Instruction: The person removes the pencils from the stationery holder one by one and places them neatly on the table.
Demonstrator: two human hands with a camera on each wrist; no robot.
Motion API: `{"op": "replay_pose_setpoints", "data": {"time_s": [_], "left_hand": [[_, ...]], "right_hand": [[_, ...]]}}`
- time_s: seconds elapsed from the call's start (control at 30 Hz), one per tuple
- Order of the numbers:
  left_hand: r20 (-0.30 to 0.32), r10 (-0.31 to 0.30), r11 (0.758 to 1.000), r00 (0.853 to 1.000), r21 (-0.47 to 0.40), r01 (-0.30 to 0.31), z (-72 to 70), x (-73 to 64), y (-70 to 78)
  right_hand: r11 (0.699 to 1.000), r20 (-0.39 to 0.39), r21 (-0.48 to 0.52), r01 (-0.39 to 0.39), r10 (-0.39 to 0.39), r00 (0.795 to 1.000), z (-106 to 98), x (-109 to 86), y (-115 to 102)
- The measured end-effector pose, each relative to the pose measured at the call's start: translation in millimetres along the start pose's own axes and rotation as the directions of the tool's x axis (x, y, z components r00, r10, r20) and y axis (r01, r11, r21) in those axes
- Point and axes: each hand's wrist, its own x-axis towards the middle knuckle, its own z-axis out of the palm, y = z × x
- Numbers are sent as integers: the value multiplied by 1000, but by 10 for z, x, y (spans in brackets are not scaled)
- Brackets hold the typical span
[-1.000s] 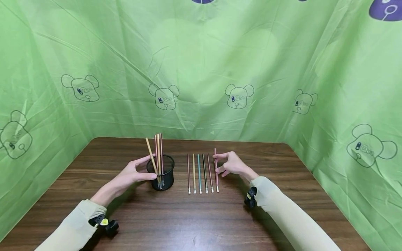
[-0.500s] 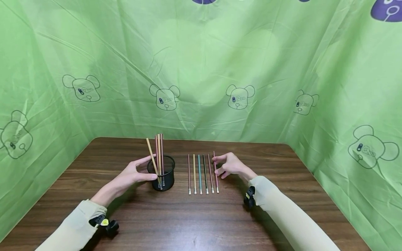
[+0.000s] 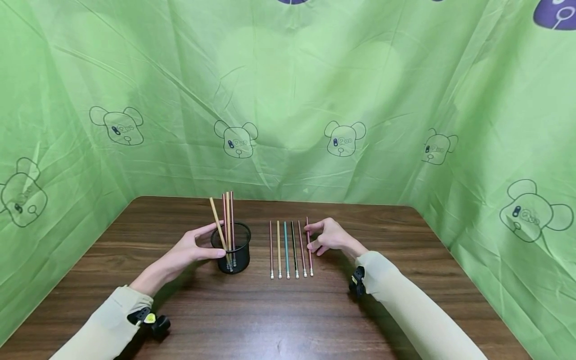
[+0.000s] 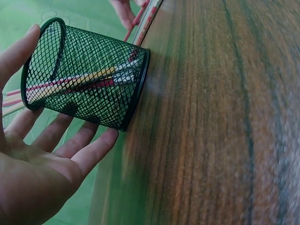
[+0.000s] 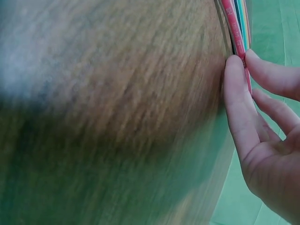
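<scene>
My left hand (image 3: 191,247) holds a black mesh pencil cup (image 3: 240,260) on the table, thumb and fingers on either side of it. Several pencils (image 3: 227,215) stand in the cup with their eraser ends down; a yellow one leans left. In the left wrist view the fingers (image 4: 89,150) lie along the mesh wall. To the right, several pencils lie side by side, erasers toward me, among them a blue pencil (image 3: 286,250) and a black pencil (image 3: 294,250). My right hand (image 3: 332,236) pinches the rightmost one, a red pencil (image 5: 234,28), between thumb and fingers.
The dark wood table (image 3: 279,320) reaches back to a green cloth backdrop (image 3: 288,165) printed with bear heads. Cloth walls also rise at the left and right sides. Each sleeve carries a black wrist camera (image 3: 157,326).
My right hand has shifted slightly left with the red pencil, which now lies closer to the row and more in line with it. The left hand and cup stay in place.
</scene>
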Motion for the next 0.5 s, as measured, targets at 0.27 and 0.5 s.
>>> {"op": "replay_pose_setpoints", "data": {"time_s": [0.27, 0.5], "left_hand": [[5, -2, 1000, 1000, -4, 2, 2, -4, 12], [10, 1, 1000, 1000, -18, -1, 9, -7, 27]], "right_hand": [[1000, 27, -26, 5, -5, 1000, -8, 14, -22], [999, 33, -42, -12, 14, 999, -2, 41, -36]]}}
